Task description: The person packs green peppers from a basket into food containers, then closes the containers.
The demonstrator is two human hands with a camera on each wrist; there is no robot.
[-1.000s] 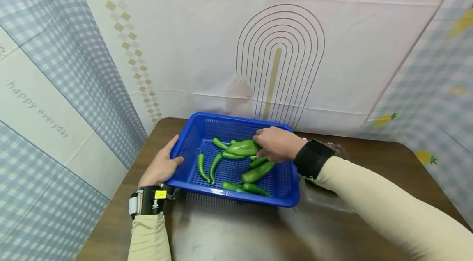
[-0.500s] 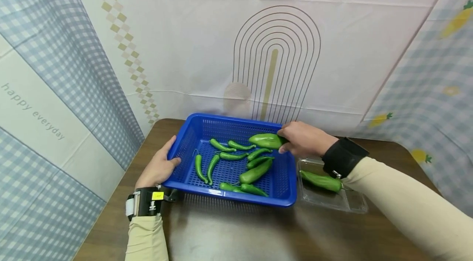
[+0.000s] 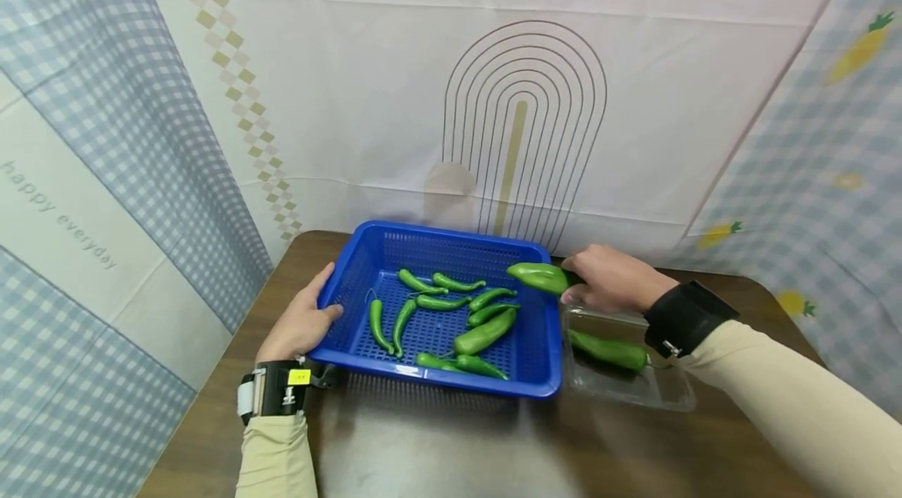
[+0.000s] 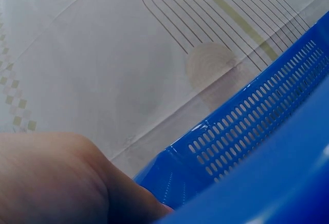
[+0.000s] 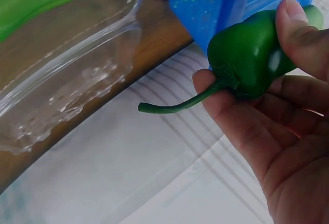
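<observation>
A large green pepper [image 3: 541, 276] is held by its stem end in my right hand [image 3: 611, 279], over the right rim of a blue plastic basket [image 3: 461, 383]. In the right wrist view, thumb and fingers grip the pepper [image 5: 252, 49], its curved stem sticking out. My left hand [image 3: 299, 323] holds the basket's left side, the thumb over the rim and the other fingers outside. Inside the basket lie several slim green chili peppers [image 3: 405, 326] and one larger green pepper [image 3: 486, 332]. Another large green pepper [image 3: 609, 351] rests in a clear plastic tray [image 3: 665, 406] right of the basket.
Basket and tray stand side by side on a brown wooden table [image 3: 564, 443]. A printed white cloth [image 3: 352, 106] hangs right behind the table. Blue checked cloth [image 3: 141, 91] hangs on the left, and more on the right.
My right hand has carried the large pepper rightward from the middle of the basket to its right rim, uncovering the tray and chilies. The left hand stays on the basket.
</observation>
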